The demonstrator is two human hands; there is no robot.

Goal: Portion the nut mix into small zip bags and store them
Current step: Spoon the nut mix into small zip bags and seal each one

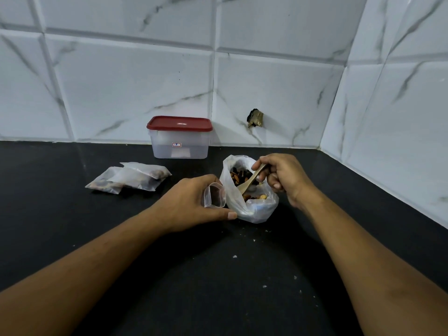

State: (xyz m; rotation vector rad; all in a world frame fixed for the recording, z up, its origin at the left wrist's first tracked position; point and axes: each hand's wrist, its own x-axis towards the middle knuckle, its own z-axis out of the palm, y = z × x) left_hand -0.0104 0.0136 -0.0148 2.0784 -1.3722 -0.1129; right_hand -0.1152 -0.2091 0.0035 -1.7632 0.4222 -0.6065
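Observation:
A large clear plastic bag of mixed nuts stands open on the black counter. My right hand grips a wooden spoon whose bowl dips into the nuts. My left hand holds a small empty zip bag with its mouth held open, right beside the big bag; the thumb touches the big bag's base. Three filled small zip bags lie in a pile to the left.
A clear plastic box with a red lid stands shut against the tiled wall at the back. The black counter carries small crumbs in front. Tiled walls meet in a corner at the right, with a hole in the back wall.

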